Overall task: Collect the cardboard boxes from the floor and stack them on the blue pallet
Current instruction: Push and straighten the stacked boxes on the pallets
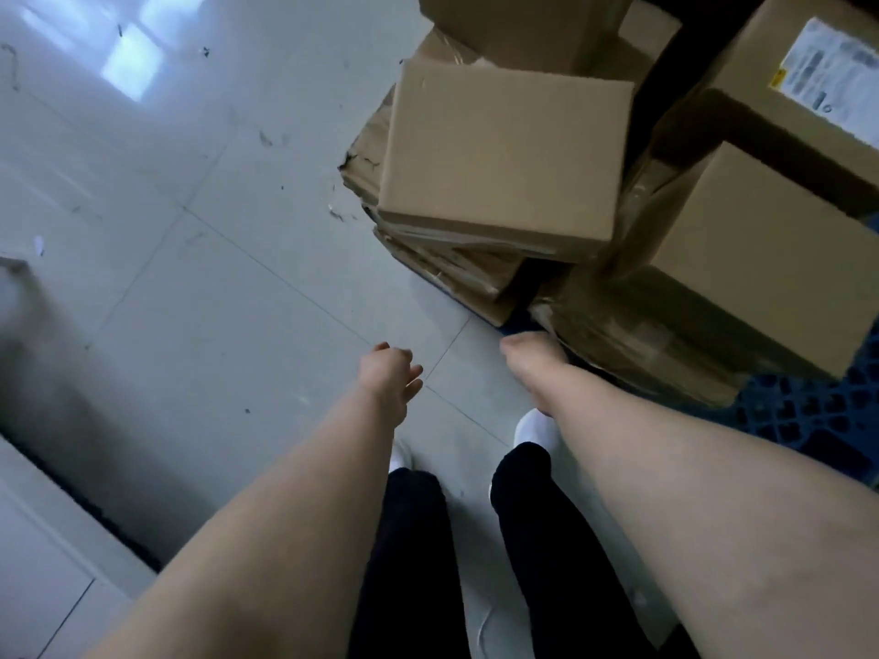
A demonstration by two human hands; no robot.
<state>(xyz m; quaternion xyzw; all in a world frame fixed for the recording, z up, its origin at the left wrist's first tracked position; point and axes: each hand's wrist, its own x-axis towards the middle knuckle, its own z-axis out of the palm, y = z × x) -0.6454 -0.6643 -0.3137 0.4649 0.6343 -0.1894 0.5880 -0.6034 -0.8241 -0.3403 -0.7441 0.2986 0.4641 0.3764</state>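
A plain cardboard box (504, 149) lies on top of a stack of flattened cardboard (442, 264) at the upper middle. To its right stand more boxes, one plain (761, 259) and one with a white label (808, 73). The blue pallet (808, 416) shows under them at the right edge. My left hand (387, 373) hangs over the bare floor with loose fingers and nothing in it. My right hand (530, 359) is close to the lower edge of the stack, its fingers curled and empty as far as I can see.
Pale floor tiles (214, 278) with scattered scraps fill the left side. A dark strip and a white ledge (57, 539) run along the lower left. My legs in black trousers and white shoes (535, 428) stand right beside the pallet corner.
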